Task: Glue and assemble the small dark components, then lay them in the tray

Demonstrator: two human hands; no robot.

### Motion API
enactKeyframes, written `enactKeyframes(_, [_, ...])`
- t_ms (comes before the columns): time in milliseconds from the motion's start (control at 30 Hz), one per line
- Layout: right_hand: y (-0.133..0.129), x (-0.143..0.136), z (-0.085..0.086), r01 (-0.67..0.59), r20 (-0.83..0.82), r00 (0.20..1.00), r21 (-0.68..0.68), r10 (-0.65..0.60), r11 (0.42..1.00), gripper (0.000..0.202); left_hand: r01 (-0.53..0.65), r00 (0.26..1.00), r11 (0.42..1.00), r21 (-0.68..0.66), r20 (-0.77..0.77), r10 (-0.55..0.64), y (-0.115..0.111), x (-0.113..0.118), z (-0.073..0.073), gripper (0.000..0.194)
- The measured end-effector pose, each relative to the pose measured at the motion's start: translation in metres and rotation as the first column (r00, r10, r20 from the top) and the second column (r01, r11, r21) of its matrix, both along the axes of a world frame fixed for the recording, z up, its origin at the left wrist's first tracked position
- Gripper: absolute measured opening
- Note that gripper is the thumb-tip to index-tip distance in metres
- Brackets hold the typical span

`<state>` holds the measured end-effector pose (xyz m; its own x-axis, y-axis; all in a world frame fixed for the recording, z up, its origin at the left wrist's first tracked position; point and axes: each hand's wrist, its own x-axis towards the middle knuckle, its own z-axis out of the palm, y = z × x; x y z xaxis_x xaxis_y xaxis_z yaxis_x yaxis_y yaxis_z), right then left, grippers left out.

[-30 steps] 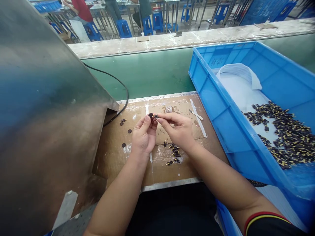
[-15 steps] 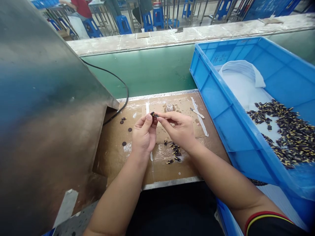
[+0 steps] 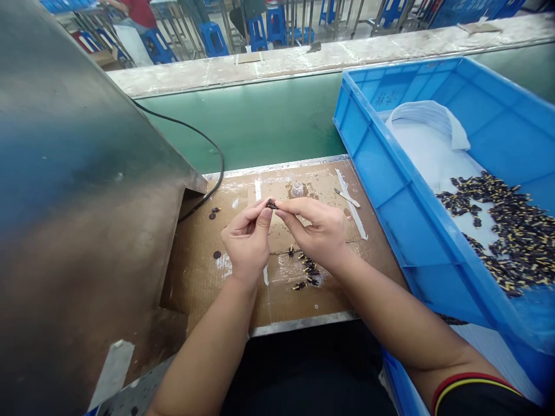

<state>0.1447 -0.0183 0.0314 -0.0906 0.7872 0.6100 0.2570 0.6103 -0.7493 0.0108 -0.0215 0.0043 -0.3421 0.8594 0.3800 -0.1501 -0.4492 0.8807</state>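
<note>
The left hand (image 3: 247,242) and right hand (image 3: 318,231) meet fingertip to fingertip above the bench (image 3: 195,271), both pinched shut on one small dark connector (image 3: 271,204). Its long axis seems to run left to right; which end leads is too small to tell. More connectors (image 3: 306,268) lie just near of the hands, and a blue crate (image 3: 368,162) stands to the right.

At right we see a bright blue crate (image 3: 368,156) holding black-and-yellow parts (image 3: 507,231) on a white liner (image 3: 427,150); mid-frame, our brown cardboard desk (image 3: 195,277) carries dark discs (image 3: 217,254); above it a green belt (image 3: 260,121), at left grey steel (image 3: 78,173)
</note>
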Motion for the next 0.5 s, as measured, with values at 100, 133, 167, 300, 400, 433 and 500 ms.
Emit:
enactKeyframes(100, [0.0, 0.0, 0.0, 0.004, 0.004, 1.0, -0.018, -0.004, 1.0, 0.017, -0.018, 0.998, 0.999, 0.029, -0.055, 0.02, -0.002, 0.001, 0.003, 0.012])
enactKeyframes(133, [0.001, 0.001, 0.0, 0.008, 0.009, 1.0, -0.019, -0.008, 1.0, 0.016, -0.019, 0.997, 0.999, 0.035, -0.073, 0.021, -0.002, 0.001, 0.004, 0.014])
enactKeyframes(167, [0.002, 0.001, -0.001, 0.015, 0.016, 1.0, -0.015, -0.015, 1.0, 0.016, -0.027, 0.994, 0.999, 0.045, -0.109, 0.032, -0.003, 0.0, 0.004, 0.016])
enactKeyframes(300, [0.004, 0.003, -0.006, 0.053, 0.035, 0.998, 0.052, -0.055, 0.997, 0.018, -0.1, 0.916, 0.984, 0.149, -0.372, 0.15, -0.003, -0.006, 0.003, 0.023])
enactKeyframes(400, [0.005, 0.004, -0.01, 0.026, 0.029, 0.999, 0.074, -0.028, 0.997, 0.018, -0.14, 0.865, 0.966, 0.219, -0.448, 0.227, -0.004, -0.009, 0.001, 0.024])
enactKeyframes(433, [0.004, 0.004, -0.011, 0.007, 0.03, 1.0, 0.066, -0.009, 0.998, 0.018, -0.158, 0.862, 0.961, 0.225, -0.444, 0.246, -0.004, -0.008, 0.001, 0.023])
enactKeyframes(500, [0.005, 0.003, -0.014, -0.017, 0.031, 0.999, 0.058, 0.015, 0.998, 0.017, -0.202, 0.863, 0.954, 0.223, -0.42, 0.281, -0.002, -0.007, 0.0, 0.018])
